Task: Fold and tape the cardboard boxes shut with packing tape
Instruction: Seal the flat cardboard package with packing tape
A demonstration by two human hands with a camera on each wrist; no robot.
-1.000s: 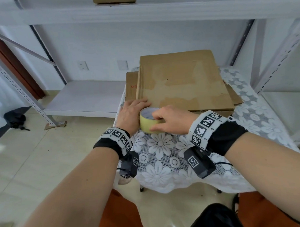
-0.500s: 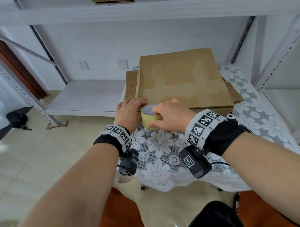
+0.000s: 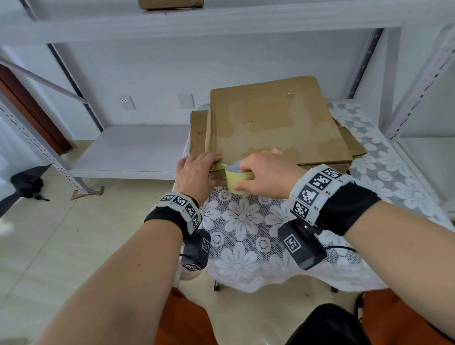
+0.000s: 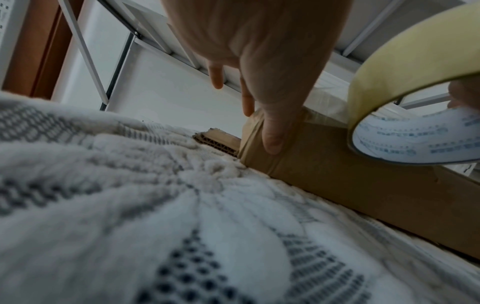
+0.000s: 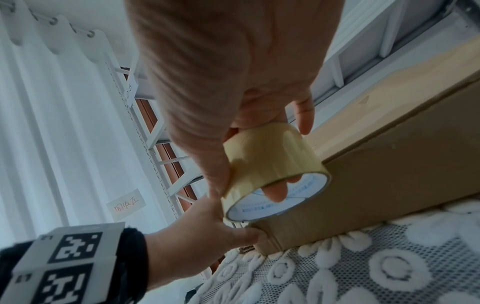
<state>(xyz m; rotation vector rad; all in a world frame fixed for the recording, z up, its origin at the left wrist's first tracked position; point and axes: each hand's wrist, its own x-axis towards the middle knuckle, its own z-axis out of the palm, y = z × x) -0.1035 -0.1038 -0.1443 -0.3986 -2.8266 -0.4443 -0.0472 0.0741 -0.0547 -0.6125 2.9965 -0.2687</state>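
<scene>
A flat brown cardboard box (image 3: 271, 124) lies on the lace-covered table (image 3: 246, 223). My left hand (image 3: 195, 169) rests on its near left corner, fingers flat on top. In the left wrist view its thumb (image 4: 272, 133) presses down the taped corner of the box (image 4: 363, 185). My right hand (image 3: 265, 171) grips a yellow roll of packing tape (image 3: 238, 181) just right of that corner, at the box's front edge. In the right wrist view, a finger of the right hand (image 5: 246, 92) pokes through the core of the roll (image 5: 272, 164), which sits against the box (image 5: 389, 174).
More flattened cardboard (image 3: 198, 132) sticks out from under the box at left and right. A white metal rack (image 3: 132, 149) stands behind and to the left, with another box (image 3: 170, 0) on its top shelf. A black object (image 3: 25, 184) lies on the tiled floor at left.
Both hands and the tape roll have moved away from me, from the tablecloth up to the box's front left corner. The left hand now lies on that corner.
</scene>
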